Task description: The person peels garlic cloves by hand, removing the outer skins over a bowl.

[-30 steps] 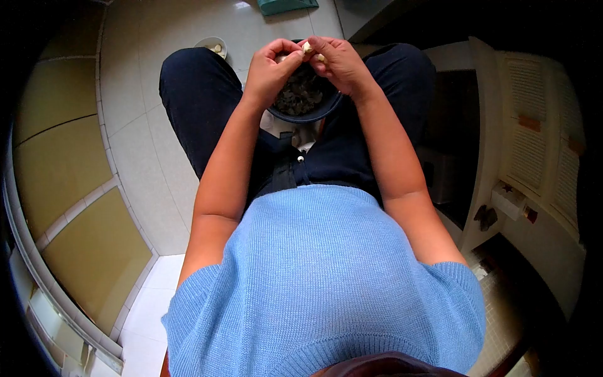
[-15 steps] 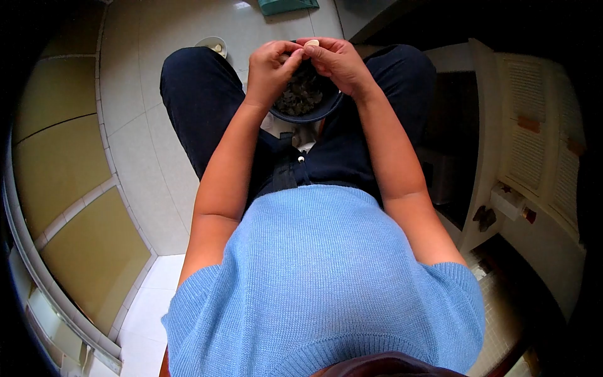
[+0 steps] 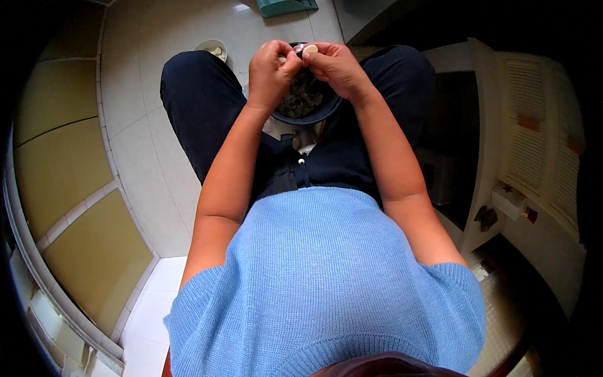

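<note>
Tiled floor [image 3: 141, 147] — bowl [image 3: 202, 46] holds pale pieces [image 3: 217, 51], bucket [image 3: 306, 121] holds dark scraps [image 3: 303, 100].

Soft, cool daylight reaches me unevenly, brightest on the white tiles [image 3: 148, 301] at lower left and fair on the grey floor [image 3: 151, 132] at upper left, with a small glare streak near the top edge, while the right side sinks into murk around the dark opening [image 3: 451, 151]. My blue sweater [image 3: 320, 270] is evenly lit and its knit reads clearly, but the inside of the bucket [image 3: 305, 120] is in deep shadow, and fine detail at my fingertips [image 3: 306, 56] is small and slightly soft. The wide lens bows straight lines toward the sides, and black vignetting swallows the corners.
</note>
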`<action>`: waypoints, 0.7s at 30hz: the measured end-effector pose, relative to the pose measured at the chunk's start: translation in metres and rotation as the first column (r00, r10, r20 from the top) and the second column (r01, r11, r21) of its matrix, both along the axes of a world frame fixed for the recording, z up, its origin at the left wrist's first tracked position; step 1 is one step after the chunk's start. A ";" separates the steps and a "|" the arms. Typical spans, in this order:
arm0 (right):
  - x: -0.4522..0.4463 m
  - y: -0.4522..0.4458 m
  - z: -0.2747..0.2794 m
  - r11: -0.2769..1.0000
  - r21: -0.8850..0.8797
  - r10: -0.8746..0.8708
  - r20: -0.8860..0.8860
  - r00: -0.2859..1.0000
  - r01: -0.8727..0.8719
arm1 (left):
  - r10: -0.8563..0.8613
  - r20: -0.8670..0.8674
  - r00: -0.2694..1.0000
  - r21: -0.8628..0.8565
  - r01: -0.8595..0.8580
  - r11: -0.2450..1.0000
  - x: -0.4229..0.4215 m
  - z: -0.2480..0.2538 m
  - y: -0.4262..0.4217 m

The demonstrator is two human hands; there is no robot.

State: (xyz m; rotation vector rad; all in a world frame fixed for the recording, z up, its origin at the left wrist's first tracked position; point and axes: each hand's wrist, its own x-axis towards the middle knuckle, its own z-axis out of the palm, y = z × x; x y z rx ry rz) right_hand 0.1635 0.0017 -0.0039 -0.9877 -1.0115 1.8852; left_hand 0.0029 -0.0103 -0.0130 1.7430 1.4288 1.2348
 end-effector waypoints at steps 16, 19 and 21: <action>0.004 0.006 -0.002 0.979 -0.131 -0.186 -0.242 0.952 0.157 | 0.004 0.021 1.000 -0.152 -0.001 0.988 -0.001 0.015 -0.004; 0.004 0.005 -0.005 0.976 -0.160 -0.192 -0.286 0.939 0.151 | -0.021 0.072 0.997 -0.148 0.031 0.988 0.002 0.013 -0.001; 0.005 0.007 -0.007 0.980 -0.156 -0.169 -0.300 0.939 0.127 | -0.052 0.089 0.995 -0.010 0.053 0.999 0.003 0.012 -0.002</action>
